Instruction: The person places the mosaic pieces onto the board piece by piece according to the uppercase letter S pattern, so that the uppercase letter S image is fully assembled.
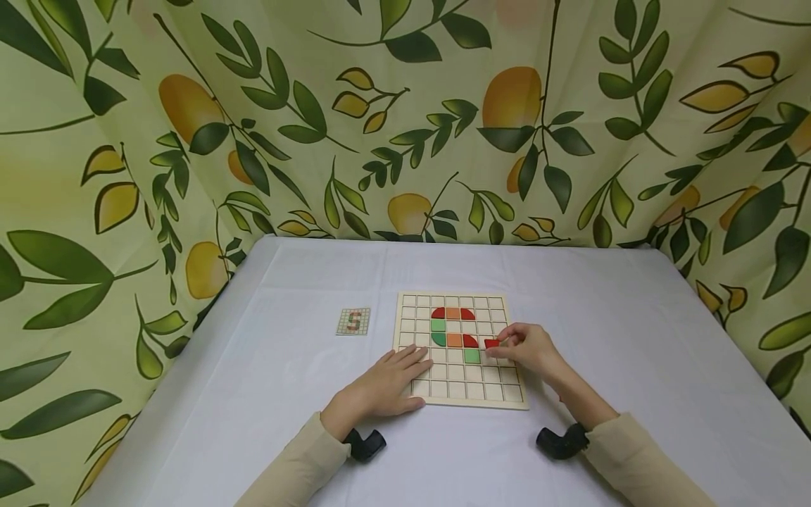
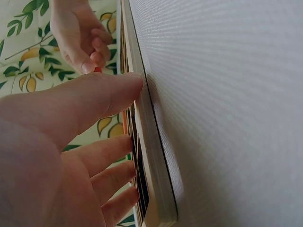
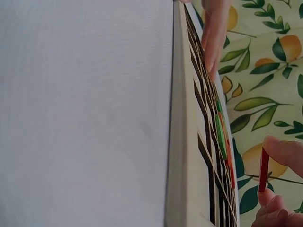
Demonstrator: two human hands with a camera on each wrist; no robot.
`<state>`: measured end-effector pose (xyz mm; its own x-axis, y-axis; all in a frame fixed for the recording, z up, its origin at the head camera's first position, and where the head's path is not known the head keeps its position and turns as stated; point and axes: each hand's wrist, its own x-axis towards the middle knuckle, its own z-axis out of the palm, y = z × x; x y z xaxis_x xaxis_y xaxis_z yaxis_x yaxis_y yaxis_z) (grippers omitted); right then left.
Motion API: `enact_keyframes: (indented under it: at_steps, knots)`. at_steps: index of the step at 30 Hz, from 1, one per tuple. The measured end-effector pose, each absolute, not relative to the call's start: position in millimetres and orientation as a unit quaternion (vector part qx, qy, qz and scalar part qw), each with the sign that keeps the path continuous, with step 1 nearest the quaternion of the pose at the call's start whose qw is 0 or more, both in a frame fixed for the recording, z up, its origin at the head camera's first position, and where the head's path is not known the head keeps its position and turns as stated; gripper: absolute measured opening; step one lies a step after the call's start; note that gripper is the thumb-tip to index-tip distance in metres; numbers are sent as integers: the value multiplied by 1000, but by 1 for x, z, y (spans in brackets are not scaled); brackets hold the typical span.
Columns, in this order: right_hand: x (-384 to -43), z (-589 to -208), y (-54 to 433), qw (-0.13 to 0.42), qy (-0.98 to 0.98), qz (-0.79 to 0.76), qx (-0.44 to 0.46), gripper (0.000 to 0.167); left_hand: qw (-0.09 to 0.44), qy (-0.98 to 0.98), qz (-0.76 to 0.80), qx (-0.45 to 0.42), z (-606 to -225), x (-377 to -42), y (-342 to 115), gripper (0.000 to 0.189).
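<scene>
A wooden grid board (image 1: 437,391) lies on the table with red, orange and green tiles set in its cells, forming a curved shape. My left hand (image 1: 391,382) rests flat at its left edge, fingers spread over the cells; in the left wrist view the thumb (image 2: 113,90) touches the board's side. Between thumb and fingertips my right hand (image 1: 534,350) pinches a red tile (image 3: 263,170) over the right part of the board. Beside the lower end of the shape, a light green tile (image 1: 472,356) sits in a cell.
Left of the board lies a small pattern card (image 1: 353,322) printed with an S shape on a grid. A white cloth (image 1: 304,282) covers the table. Behind it hangs a leaf-and-fruit curtain (image 1: 405,141). Black wrist devices (image 1: 562,442) sit at both sleeves.
</scene>
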<state>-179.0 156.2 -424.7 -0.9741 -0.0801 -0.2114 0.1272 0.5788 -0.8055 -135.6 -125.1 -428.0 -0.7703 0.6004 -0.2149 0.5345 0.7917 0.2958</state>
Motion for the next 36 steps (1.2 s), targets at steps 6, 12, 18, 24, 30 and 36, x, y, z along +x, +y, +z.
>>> enact_keyframes:
  at_steps: [6, 12, 18, 24, 30, 36]
  knots:
    - [-176, -426, 152, 115, 879, -462, -1, 38, 151, 935, 110, 301, -429, -135, -125, 65]
    - [-171, -425, 146, 118, 883, -455, -7, 35, 153, 935, 111, 299, -428, -135, -125, 65]
    - [-168, -427, 142, 122, 888, -444, -5, 33, 149, 935, 109, 303, -427, -134, -125, 65]
    - [-163, -429, 138, 129, 889, -439, -16, 33, 147, 935, 108, 306, -426, -133, -125, 65]
    - [-159, -430, 137, 115, 894, -431, -47, 33, 146, 935, 106, 307, -426, -134, -125, 65]
    - [-158, -431, 135, 113, 894, -429, -58, 32, 149, 934, 112, 306, -426, -135, -124, 64]
